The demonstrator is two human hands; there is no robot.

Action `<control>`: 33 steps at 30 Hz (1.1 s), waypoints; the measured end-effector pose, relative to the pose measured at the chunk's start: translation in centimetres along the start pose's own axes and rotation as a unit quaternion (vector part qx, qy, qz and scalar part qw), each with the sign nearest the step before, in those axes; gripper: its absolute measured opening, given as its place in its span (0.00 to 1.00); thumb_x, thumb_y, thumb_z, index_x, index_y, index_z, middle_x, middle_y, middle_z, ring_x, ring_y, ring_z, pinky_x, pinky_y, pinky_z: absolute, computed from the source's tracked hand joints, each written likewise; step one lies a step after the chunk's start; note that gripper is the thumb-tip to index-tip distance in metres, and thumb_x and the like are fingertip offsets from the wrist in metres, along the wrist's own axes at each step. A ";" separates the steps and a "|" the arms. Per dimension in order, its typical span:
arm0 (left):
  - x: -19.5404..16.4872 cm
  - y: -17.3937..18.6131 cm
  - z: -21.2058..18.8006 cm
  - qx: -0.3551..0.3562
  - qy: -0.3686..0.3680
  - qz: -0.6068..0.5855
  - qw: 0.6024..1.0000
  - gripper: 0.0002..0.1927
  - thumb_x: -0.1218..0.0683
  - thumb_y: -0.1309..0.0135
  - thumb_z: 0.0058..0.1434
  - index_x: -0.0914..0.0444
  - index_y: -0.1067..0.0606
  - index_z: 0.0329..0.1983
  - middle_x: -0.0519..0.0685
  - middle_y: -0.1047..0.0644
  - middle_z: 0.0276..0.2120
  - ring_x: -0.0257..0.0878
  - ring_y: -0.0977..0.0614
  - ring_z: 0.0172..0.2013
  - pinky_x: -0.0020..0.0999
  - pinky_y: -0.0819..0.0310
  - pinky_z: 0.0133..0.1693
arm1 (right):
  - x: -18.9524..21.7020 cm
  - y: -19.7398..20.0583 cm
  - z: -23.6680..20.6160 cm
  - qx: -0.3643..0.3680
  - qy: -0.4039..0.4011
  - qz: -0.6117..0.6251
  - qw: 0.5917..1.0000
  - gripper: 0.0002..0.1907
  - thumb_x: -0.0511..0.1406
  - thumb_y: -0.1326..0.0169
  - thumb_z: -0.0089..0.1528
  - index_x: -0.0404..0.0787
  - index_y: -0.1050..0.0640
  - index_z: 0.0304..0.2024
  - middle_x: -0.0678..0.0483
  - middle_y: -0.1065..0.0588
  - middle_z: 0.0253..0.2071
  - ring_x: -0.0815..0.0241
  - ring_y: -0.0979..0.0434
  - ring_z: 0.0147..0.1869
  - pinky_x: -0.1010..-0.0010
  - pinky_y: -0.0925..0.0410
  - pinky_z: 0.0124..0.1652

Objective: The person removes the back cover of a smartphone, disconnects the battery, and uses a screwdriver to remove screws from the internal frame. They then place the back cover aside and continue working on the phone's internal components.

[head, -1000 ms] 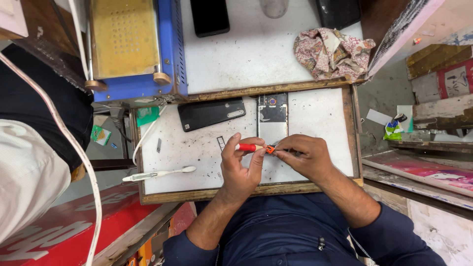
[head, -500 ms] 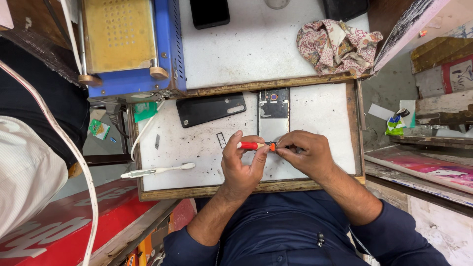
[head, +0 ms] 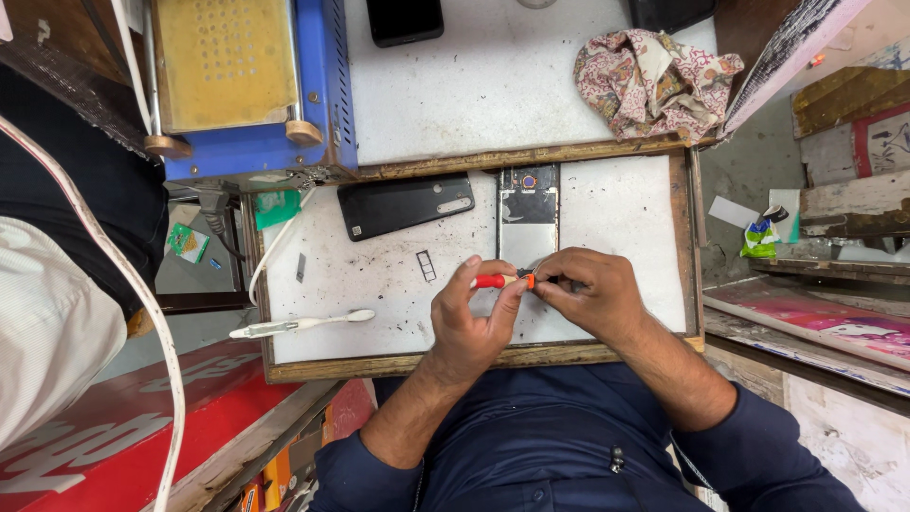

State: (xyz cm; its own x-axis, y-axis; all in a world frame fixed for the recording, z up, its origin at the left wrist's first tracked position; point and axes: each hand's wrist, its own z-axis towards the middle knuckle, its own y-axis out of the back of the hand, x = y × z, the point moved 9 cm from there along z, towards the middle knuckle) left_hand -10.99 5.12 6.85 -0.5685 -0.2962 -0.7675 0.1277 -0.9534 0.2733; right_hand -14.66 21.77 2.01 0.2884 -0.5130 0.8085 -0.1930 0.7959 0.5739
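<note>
Red screwdriver (head: pixel 491 281) is pinched by left hand (head: pixel 471 318) and gripped at its tip end by right hand (head: pixel 590 294), over opened phone (head: pixel 527 213) on white tray (head: pixel 379 275). Risk: tip could slip and scratch phone.

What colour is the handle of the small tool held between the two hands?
Red with an orange collar: the small screwdriver-like tool, pinched by the left hand and right hand, head view.

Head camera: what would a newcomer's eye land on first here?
Probably the two hands meeting at the middle of the white work board: the left hand and right hand together pinch a small red-handled tool. Just above them lies an opened phone, with a black back cover to its left.
</note>
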 end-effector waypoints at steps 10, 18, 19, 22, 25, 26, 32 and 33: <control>-3.1 -0.2 1.1 0.025 -0.120 0.081 0.989 0.38 0.65 0.40 0.69 0.59 0.50 0.72 0.54 0.21 0.40 0.44 0.14 0.40 0.33 0.13 0.40 | 0.7 0.2 0.2 -0.017 0.024 -0.033 0.999 0.08 0.32 0.32 0.55 0.41 0.17 0.36 0.56 0.18 0.35 0.72 0.22 0.27 0.81 0.29 0.24; -3.1 -0.5 0.9 0.031 -0.128 0.104 0.986 0.36 0.64 0.39 0.69 0.59 0.49 0.71 0.53 0.21 0.40 0.43 0.14 0.40 0.33 0.15 0.38 | 1.3 0.2 0.5 -0.012 0.019 -0.054 0.998 0.09 0.34 0.30 0.53 0.42 0.18 0.35 0.57 0.18 0.35 0.70 0.22 0.25 0.79 0.29 0.24; -2.9 -0.6 0.7 0.032 -0.126 0.103 0.986 0.36 0.64 0.39 0.69 0.59 0.49 0.71 0.53 0.21 0.39 0.43 0.14 0.39 0.33 0.15 0.37 | 1.6 0.2 0.6 -0.008 0.022 -0.054 0.998 0.10 0.34 0.30 0.54 0.42 0.18 0.36 0.57 0.18 0.36 0.71 0.22 0.26 0.79 0.29 0.24; -1.9 -0.3 0.5 0.027 -0.107 0.103 0.989 0.36 0.64 0.39 0.69 0.59 0.49 0.70 0.54 0.21 0.39 0.44 0.14 0.38 0.33 0.15 0.37 | 2.6 0.3 1.1 -0.002 0.043 -0.055 0.998 0.16 0.36 0.29 0.53 0.42 0.18 0.41 0.56 0.18 0.40 0.71 0.22 0.28 0.80 0.28 0.26; 0.0 1.0 0.7 0.005 -0.072 0.107 0.992 0.36 0.63 0.40 0.69 0.58 0.49 0.70 0.54 0.20 0.38 0.45 0.13 0.37 0.32 0.14 0.37 | 3.0 0.7 1.1 -0.008 0.052 -0.040 0.998 0.24 0.36 0.29 0.51 0.39 0.20 0.48 0.52 0.19 0.44 0.70 0.26 0.26 0.80 0.31 0.25; 0.4 1.8 0.7 -0.004 -0.067 0.110 0.992 0.36 0.63 0.40 0.69 0.59 0.49 0.70 0.55 0.20 0.39 0.45 0.13 0.37 0.33 0.15 0.37 | 2.6 1.0 1.0 -0.013 0.032 -0.021 0.999 0.24 0.35 0.30 0.51 0.39 0.20 0.50 0.52 0.19 0.44 0.70 0.29 0.25 0.81 0.32 0.25; 1.0 2.0 0.5 0.008 -0.060 0.126 0.990 0.36 0.63 0.38 0.67 0.60 0.46 0.69 0.53 0.20 0.38 0.43 0.14 0.36 0.34 0.16 0.36 | -0.6 2.9 0.0 -0.129 -0.014 0.029 0.991 0.09 0.28 0.40 0.65 0.39 0.20 0.49 0.52 0.20 0.43 0.75 0.29 0.29 0.84 0.37 0.25; 1.0 1.7 0.5 0.017 -0.064 0.130 0.989 0.36 0.63 0.37 0.67 0.60 0.46 0.70 0.53 0.19 0.38 0.42 0.14 0.36 0.33 0.16 0.35 | -1.0 3.2 -0.2 -0.149 -0.004 0.037 0.988 0.08 0.27 0.42 0.67 0.38 0.20 0.48 0.51 0.20 0.44 0.75 0.29 0.31 0.85 0.36 0.26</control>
State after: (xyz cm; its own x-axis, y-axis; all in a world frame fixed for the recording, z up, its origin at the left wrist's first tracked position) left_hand -11.69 3.21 6.83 -0.6185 -0.5189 -0.5901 0.2570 -0.8432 0.4721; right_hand -15.35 24.92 3.05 0.2762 -0.4520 0.8482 0.0713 0.8897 0.4510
